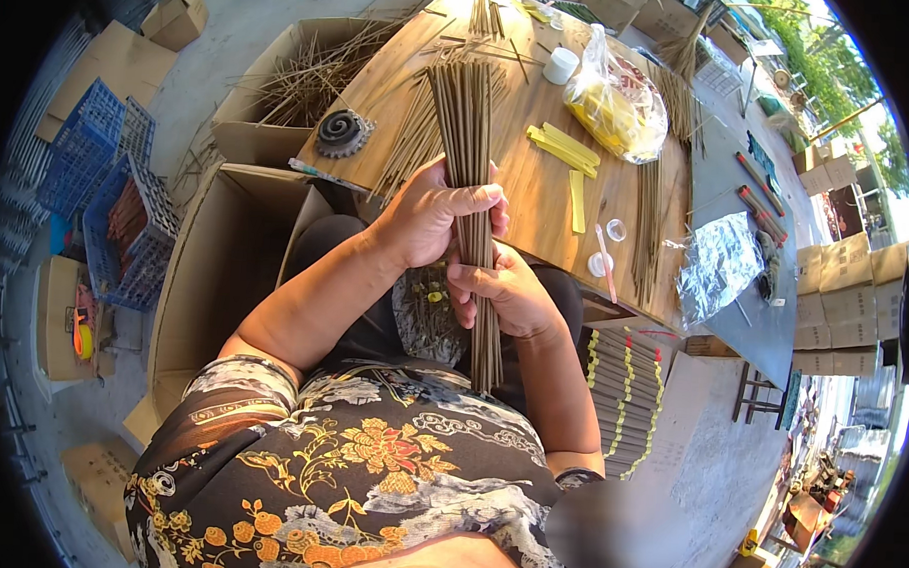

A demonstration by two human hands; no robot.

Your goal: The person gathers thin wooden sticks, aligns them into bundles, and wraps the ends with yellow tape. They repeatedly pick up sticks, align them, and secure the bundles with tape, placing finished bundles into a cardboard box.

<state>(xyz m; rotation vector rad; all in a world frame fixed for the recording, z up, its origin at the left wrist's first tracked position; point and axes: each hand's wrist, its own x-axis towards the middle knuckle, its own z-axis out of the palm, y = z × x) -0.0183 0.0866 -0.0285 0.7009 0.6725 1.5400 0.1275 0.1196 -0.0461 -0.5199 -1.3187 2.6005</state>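
Both hands clamp one bundle of sticks [471,154], left hand [432,215] wrapped high, right hand [502,294] pinching lower, keeping it tight over the wooden table [542,202].

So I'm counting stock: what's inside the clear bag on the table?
The clear bag holds a heap of yellow pieces, with some reddish bits near its top. Glare and creases in the plastic hide what they are and what lies beneath them.
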